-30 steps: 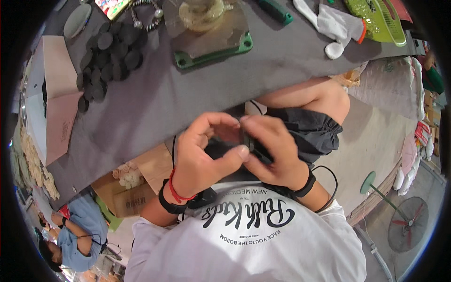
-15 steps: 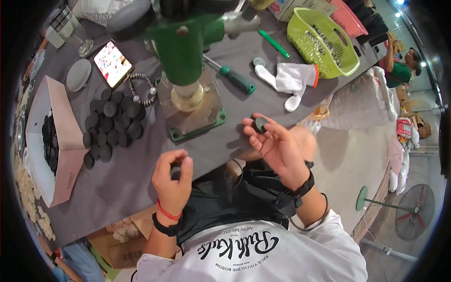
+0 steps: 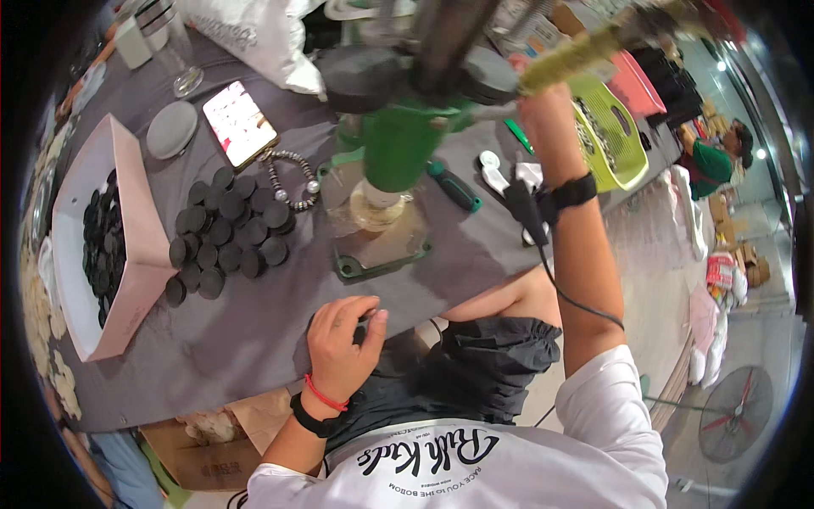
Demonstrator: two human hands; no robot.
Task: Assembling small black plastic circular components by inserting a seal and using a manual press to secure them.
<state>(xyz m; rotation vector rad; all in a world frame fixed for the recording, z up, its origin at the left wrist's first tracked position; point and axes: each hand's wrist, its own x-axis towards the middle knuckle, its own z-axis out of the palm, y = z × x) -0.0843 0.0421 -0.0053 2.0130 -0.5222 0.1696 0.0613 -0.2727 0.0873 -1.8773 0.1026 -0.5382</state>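
Left hand (image 3: 341, 339) rests curled at the tabletop's near edge; right hand (image 3: 543, 81) is raised, arm stretched upward, fingers closed.

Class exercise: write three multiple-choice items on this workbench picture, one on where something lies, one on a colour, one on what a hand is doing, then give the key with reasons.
1. Where do the loose black discs lie?
A. on the grey table, right of the pink box
B. in the green basket
C. on the floor

2. What colour is the press?
A. red
B. green
C. white

3. What is the right hand doing?
A. resting on the lap
B. holding the phone
C. raised to the press lever

Key: 1 A, discs sit beside the pink box; 2 B, its body is green; 3 C, the arm reaches up to the lever.
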